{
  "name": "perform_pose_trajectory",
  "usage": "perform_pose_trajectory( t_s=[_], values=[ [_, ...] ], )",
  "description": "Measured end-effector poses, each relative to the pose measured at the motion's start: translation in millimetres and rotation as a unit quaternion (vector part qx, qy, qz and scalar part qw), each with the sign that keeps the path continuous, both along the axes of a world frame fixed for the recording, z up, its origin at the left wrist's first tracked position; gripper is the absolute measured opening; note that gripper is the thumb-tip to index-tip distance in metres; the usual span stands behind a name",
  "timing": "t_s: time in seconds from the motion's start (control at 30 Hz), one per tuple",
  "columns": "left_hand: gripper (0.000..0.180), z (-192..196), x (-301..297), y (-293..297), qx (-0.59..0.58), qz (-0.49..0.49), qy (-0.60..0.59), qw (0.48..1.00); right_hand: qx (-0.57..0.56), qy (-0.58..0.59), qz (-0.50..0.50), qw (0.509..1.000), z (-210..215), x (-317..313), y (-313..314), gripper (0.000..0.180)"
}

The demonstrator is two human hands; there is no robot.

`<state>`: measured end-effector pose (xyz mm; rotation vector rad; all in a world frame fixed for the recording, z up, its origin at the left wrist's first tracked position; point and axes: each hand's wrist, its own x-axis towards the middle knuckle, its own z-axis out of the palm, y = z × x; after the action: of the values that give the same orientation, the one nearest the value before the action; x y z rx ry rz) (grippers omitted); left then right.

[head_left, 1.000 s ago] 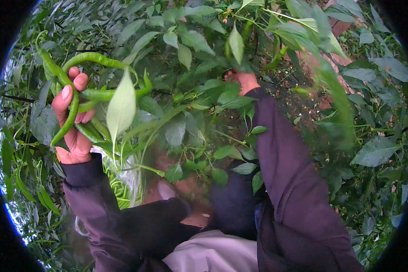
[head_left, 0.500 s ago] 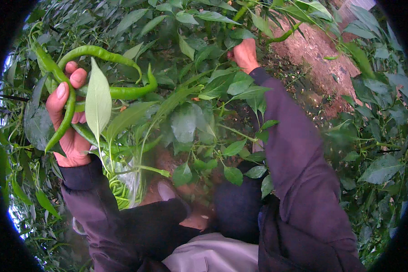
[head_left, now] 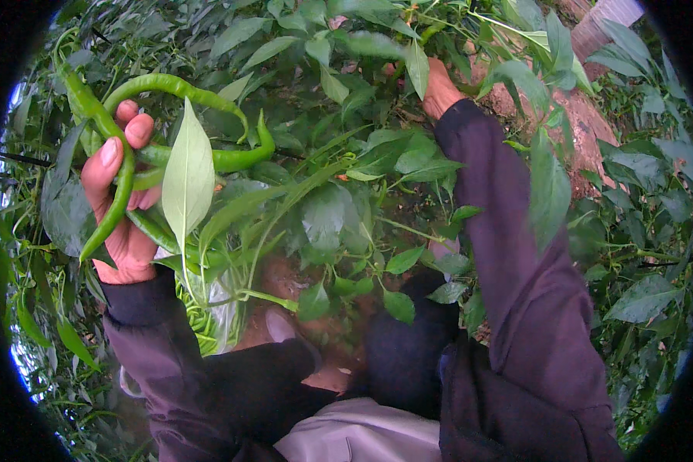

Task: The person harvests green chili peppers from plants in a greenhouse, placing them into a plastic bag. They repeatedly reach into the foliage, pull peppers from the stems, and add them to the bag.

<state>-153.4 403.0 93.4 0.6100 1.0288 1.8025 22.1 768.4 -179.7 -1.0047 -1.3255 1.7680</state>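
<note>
Several long green chili peppers (head_left: pixel 179 86) are bunched in my left hand (head_left: pixel 119 192), curving out between its closed fingers and thumb. A pale leaf (head_left: pixel 186 185) stands up in front of them. My right hand (head_left: pixel 441 88) reaches into the pepper plant (head_left: pixel 362 100) at the upper middle. Leaves hide its fingers, so what they touch cannot be seen. Part of a green pepper (head_left: pixel 433 31) shows among the foliage just above that hand.
A clear plastic bag (head_left: pixel 227 319) with green peppers in it sits below my left hand, beside my leg. Pepper plants crowd both sides. Bare reddish soil (head_left: pixel 589 123) and a pale post (head_left: pixel 612 23) lie at the upper right. A leafy stem (head_left: pixel 412 229) crosses between my arms.
My right hand has shifted slightly right, deeper behind leaves, and the branches around it have swung. My left hand keeps its peppers, having moved very little.
</note>
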Motion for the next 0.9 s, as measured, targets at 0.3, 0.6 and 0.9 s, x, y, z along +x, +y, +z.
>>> perform_pose_trajectory(
  t_s=[0.3,0.6,0.9],
  values=[
    [0.046,-1,4,-1,-0.033,0.046,0.062,0.996,-0.059,0.121,0.158,0.978,37,52,-35,0.028],
    [0.043,3,11,1,-0.045,0.041,0.056,0.997,0.133,-0.177,0.146,0.964,54,60,-35,0.026],
    [0.049,2,27,13,-0.022,-0.033,0.062,0.997,0.122,-0.177,0.207,0.954,51,152,-57,0.031]
  ],
)
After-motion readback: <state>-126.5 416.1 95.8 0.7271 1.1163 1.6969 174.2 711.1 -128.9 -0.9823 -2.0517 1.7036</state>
